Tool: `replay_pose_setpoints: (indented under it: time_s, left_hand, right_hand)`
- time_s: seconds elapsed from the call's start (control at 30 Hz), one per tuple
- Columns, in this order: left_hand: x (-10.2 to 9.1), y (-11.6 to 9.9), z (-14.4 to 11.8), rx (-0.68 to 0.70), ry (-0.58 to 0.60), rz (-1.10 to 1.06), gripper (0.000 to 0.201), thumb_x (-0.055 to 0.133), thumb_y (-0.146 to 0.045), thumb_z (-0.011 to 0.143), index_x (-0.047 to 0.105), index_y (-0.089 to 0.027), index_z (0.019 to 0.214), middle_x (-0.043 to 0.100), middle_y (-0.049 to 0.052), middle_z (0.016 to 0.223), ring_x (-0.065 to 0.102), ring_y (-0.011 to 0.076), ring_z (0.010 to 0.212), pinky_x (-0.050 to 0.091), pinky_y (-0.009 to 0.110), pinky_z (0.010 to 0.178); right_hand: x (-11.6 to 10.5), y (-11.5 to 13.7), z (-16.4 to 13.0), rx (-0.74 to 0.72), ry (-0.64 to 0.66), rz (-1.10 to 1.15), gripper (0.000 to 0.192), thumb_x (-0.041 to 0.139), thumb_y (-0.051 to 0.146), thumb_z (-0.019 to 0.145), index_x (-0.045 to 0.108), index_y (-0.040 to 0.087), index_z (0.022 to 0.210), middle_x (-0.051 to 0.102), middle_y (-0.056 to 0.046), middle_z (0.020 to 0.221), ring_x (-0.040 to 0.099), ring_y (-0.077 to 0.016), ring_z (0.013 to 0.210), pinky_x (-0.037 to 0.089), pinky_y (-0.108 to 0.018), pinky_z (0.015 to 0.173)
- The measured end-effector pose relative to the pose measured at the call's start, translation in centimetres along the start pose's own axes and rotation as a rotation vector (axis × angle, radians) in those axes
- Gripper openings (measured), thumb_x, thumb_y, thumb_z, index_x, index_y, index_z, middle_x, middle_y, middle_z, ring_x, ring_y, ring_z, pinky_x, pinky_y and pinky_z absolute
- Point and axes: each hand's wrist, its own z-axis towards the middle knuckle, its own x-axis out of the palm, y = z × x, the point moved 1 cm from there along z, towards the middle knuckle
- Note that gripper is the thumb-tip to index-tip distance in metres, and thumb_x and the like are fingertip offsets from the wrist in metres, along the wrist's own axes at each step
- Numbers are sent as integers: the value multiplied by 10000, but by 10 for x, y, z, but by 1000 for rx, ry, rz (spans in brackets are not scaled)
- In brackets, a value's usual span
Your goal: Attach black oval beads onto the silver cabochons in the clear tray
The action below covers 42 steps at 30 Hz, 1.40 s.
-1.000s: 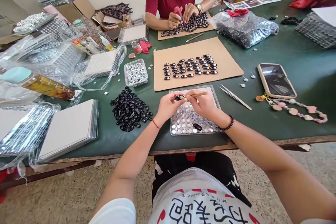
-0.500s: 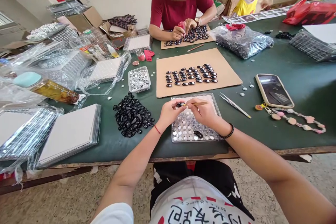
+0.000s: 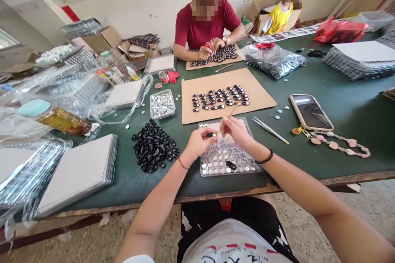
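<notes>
Over the blister tray (image 3: 205,168), my left hand (image 3: 196,144) pinches a small glossy black oval piece (image 3: 211,134). My right hand (image 3: 237,132) grips a thin wooden stick (image 3: 232,111), its upper end pointing up and away; the lower end, near the black piece, is too small to make out. Round silvery discs fill the tray's pockets, and a loose black piece (image 3: 231,165) lies on top of them. To the left is a heap of similar black pieces (image 3: 154,148). Beyond the tray, a cardboard sheet (image 3: 189,117) carries rows of black pieces with pale, shiny spots.
A plastic tub (image 3: 163,116) of small discs stands behind the heap. Tweezers (image 3: 271,130) and a phone (image 3: 311,113) with a beaded strap lie right. Stacked trays (image 3: 80,172) and a tea bottle (image 3: 58,119) are left. Across the table a person (image 3: 205,24) works on black pieces.
My right hand has turned, so the stick now points up and away instead of sideways to the right, and it has moved slightly apart from my left hand. The camera view has shifted.
</notes>
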Motion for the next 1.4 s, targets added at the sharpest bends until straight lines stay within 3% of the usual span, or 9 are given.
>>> replay_pose_setpoints:
  time_s: [0.07,0.17,0.27,0.5,0.73,0.87,1.03,1.2,1.4]
  left_hand:
    - [-2,-1,0,12,-11,45,287,666,-293,633,649,-126,865,656,67,728,586,138,600,446,242,561]
    - [-6,-1,0,67,-83,131,323,632,-346,668,653,-139,915,652,56,678,562,131,550,419,230,501]
    - [-8,-3,0,99,-93,198,348,615,-376,680,657,-144,936,638,43,635,531,120,520,392,222,477]
    - [-9,-11,-2,154,-90,378,343,609,-393,684,673,-163,930,526,-24,479,422,78,445,344,198,463]
    - [-5,-11,-7,321,-135,474,309,532,-383,759,660,-202,974,664,23,707,476,90,492,389,216,525]
    - [0,-11,-10,451,-215,526,256,507,-339,785,664,-251,967,679,40,891,578,142,685,425,253,672]
    - [3,-5,-9,493,-326,607,240,525,-315,777,672,-257,957,674,48,734,578,159,678,413,265,687]
    - [0,-2,-8,557,-376,622,178,563,-303,753,692,-243,860,675,47,735,582,155,672,411,259,670]
    - [-7,-7,-9,531,-429,675,133,582,-308,737,682,-221,750,667,42,703,560,145,631,395,253,655]
  right_hand:
    - [1,-1,4,140,19,143,332,367,427,837,404,182,616,404,44,513,402,-71,428,328,-212,447]
    - [4,-1,5,229,68,109,236,484,396,780,466,177,696,396,73,492,260,-33,359,220,-189,377]
    - [6,1,2,275,132,69,209,568,360,719,533,163,781,447,63,539,263,-22,369,186,-186,361]
    - [1,5,3,434,227,225,282,644,322,638,599,124,833,357,90,457,209,-14,354,151,-190,346]
    - [5,4,2,389,175,268,186,636,281,620,599,131,723,413,72,468,245,-13,361,175,-184,352]
    - [9,2,1,345,90,277,141,623,265,621,594,135,667,416,64,462,274,-22,372,185,-187,357]
    - [14,0,0,294,21,384,107,604,238,625,562,139,619,388,68,455,259,-24,381,198,-186,364]
    - [15,1,-2,341,-11,404,119,623,234,615,574,143,673,349,87,435,233,-23,371,189,-180,352]
    - [16,4,-2,325,-42,378,167,645,274,608,578,147,694,455,65,494,279,-19,369,204,-184,351]
